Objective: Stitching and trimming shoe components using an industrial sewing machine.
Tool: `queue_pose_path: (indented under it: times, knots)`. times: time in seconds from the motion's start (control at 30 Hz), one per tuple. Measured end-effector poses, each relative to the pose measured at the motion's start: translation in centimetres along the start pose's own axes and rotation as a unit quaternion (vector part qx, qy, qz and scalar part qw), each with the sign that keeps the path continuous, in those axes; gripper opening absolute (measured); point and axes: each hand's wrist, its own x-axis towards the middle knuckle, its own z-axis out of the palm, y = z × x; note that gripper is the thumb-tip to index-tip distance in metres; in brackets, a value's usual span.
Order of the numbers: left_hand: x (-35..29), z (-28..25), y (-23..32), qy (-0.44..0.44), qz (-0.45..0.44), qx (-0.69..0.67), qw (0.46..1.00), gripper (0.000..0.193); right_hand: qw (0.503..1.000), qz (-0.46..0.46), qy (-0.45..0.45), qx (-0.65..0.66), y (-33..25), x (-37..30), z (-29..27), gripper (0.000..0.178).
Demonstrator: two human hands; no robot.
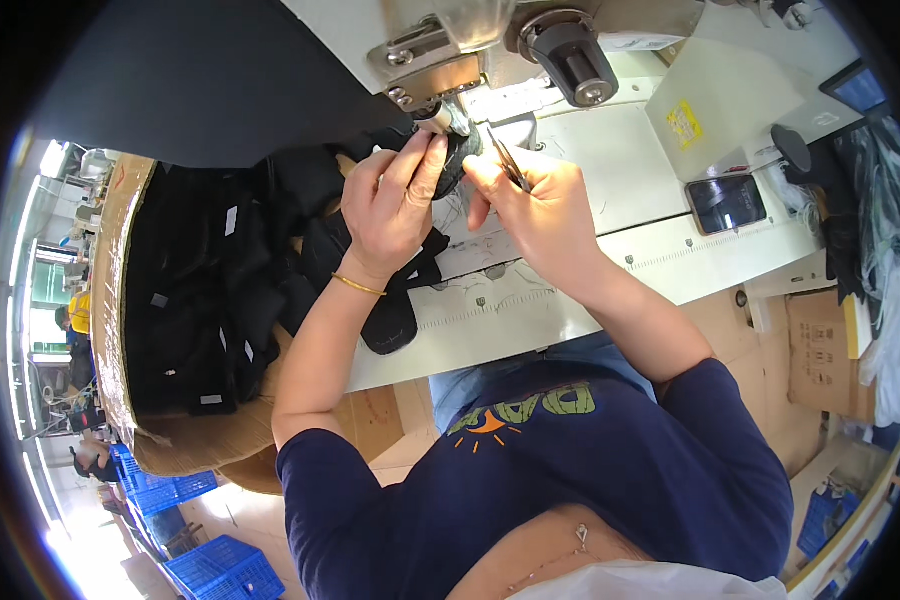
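at eleven o'clock your left hand (388, 212) pinches black cloth (456, 168), likely steadying it, while your right hand (542, 205) grips a slim dark tool (511, 163) at one.

The view is bright, with a strong pale glow beneath the machine (570, 60) near twelve o'clock. Light strips (20, 330) at nine o'clock burn out to white, and glare whitens the floor (235, 500) between seven and eight. Black cloth (195, 290) toward nine swallows detail. Straight edges bow near the dark circular rim; the background at eight looks soft.
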Motion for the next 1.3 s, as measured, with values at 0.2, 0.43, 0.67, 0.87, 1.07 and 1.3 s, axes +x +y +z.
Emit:
queue_pose_path:
  times: [0.2, 0.43, 0.67, 0.87, 1.07, 1.3]
  knots:
    - [2.7, -2.3, 1.9, -0.024, -0.011, 0.009, 1.000, 0.039, 0.998, 0.031, 0.003, 0.053, -0.1, -0.1, -0.3, 0.030]
    - [5.1, -2.8, 4.1, -0.060, -0.021, 0.043, 0.997, 0.032, 0.998, 0.005, 0.019, 0.067, 0.4, -0.1, -0.4, 0.040]
    - [4.7, -3.0, 5.0, -0.171, -0.078, 0.146, 0.971, 0.037, 0.998, 0.023, -0.003, 0.061, 0.5, 0.0, -0.5, 0.027]
    - [3.7, -5.0, 5.7, -0.232, -0.118, 0.135, 0.956, 0.036, 0.998, 0.018, -0.005, 0.066, 0.7, 0.0, -0.6, 0.026]
    - [3.8, -5.3, 6.0, -0.071, -0.023, 0.016, 0.997, 0.020, 0.995, 0.024, 0.018, 0.098, 0.3, 0.0, -0.3, 0.038]
    - [4.7, -3.6, 5.8, -0.060, 0.011, 0.017, 0.998, 0.024, 0.983, 0.079, 0.031, 0.161, 0.4, 0.3, -0.9, 0.036]
